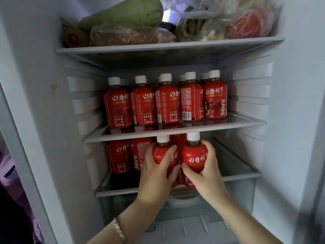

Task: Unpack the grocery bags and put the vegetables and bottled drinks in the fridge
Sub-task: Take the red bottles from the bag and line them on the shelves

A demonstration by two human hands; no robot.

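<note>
Hands are reaching into the open fridge [249, 95], each gripping a red juice bottle at the front of the lower shelf [242, 177]. The left hand [154, 175] is curling its fingers round the left bottle [157, 155], and the right hand [206, 173] is clasping the right bottle [193, 154]. Both bottles are standing upright, white caps up, side by side. More bottles [167, 104] are lining the middle shelf [175, 133], while a green gourd [126, 13] and bagged vegetables [246, 23] are sitting on the top shelf [167, 46].

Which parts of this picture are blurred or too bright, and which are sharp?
Head view: the bagged vegetables on the top shelf are blurred; the fridge light glares white beside the green gourd; the juice bottles on the middle shelf are sharp, labels crisp.
</note>
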